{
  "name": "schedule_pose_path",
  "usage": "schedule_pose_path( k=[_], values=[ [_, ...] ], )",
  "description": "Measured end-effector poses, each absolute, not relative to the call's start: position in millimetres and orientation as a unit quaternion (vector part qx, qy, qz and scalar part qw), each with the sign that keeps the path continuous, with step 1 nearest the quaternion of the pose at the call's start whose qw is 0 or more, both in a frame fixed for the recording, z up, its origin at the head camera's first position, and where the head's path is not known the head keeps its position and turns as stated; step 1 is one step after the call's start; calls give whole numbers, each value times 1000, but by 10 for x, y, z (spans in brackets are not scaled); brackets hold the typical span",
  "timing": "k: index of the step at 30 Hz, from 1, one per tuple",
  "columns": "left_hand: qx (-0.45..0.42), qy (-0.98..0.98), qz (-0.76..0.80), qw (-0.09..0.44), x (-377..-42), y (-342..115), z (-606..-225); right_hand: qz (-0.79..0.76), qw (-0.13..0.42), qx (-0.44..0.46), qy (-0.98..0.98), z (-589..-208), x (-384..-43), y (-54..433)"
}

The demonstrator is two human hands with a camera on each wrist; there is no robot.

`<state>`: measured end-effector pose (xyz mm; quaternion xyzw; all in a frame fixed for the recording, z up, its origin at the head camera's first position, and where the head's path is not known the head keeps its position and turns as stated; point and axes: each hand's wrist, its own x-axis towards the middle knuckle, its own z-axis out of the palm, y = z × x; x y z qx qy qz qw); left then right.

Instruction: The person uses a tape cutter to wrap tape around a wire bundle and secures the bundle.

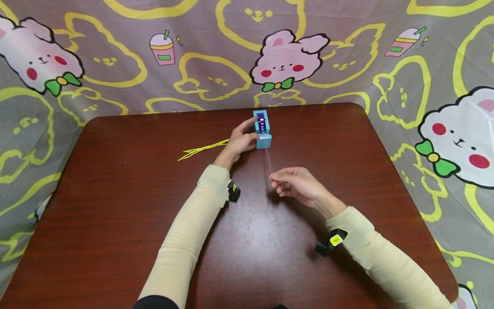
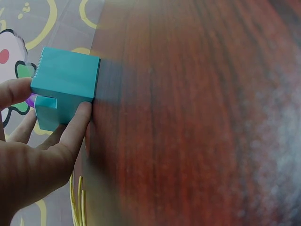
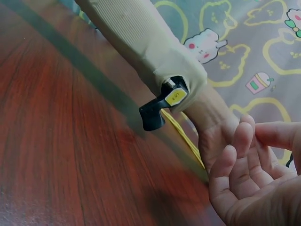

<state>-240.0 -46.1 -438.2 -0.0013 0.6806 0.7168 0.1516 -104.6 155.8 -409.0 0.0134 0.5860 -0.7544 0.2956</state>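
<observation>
A light-blue tape dispenser with a purple roll sits toward the back of the table. My left hand holds it from the left side, and the left wrist view shows thumb and fingers around the blue body. From the dispenser's front end a clear strip of tape stretches toward me. My right hand pinches the near end of that strip between thumb and index finger. In the right wrist view the right hand's other fingers are bent, and the tape is hard to see.
Several thin yellow strands lie on the brown wooden table, left of the dispenser and partly behind the left hand. A patterned cloth hangs behind the table's back edge and along its sides. Black cameras are strapped on both wrists.
</observation>
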Motion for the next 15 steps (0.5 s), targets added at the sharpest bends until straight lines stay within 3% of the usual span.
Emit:
schedule_pose_path(
  k=[15],
  values=[
    [0, 683, 715, 150, -2389, -460, -4376, -762, 294, 4, 577, -4081, -946, 1576]
  ],
)
